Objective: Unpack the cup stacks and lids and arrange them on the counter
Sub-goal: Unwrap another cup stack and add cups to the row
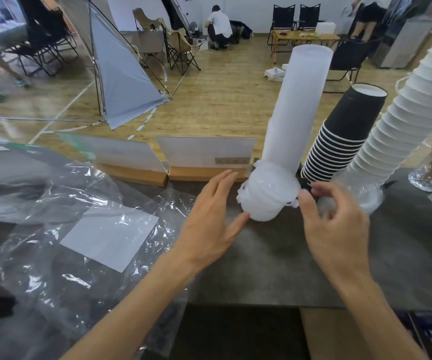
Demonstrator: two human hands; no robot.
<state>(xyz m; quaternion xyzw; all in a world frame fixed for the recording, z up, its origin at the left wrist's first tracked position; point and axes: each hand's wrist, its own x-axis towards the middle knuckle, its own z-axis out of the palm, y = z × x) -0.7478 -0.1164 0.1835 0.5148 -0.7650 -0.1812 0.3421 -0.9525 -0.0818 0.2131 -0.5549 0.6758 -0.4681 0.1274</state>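
The dark counter (274, 258) carries crumpled clear plastic wrapping (85, 229) across its left part; at the back edge a tall frosted cup stack (300, 107) stands upright, a black cup stack (344, 136) and a white ribbed cup stack (402, 120) leaning beside it on the right; a short pile of translucent lids (269, 193) sits at the frosted stack's foot; the left hand (209, 216) is spread flat, thumb touching the lids; the right hand (334, 224), fingers curled, pinches a lid tab.
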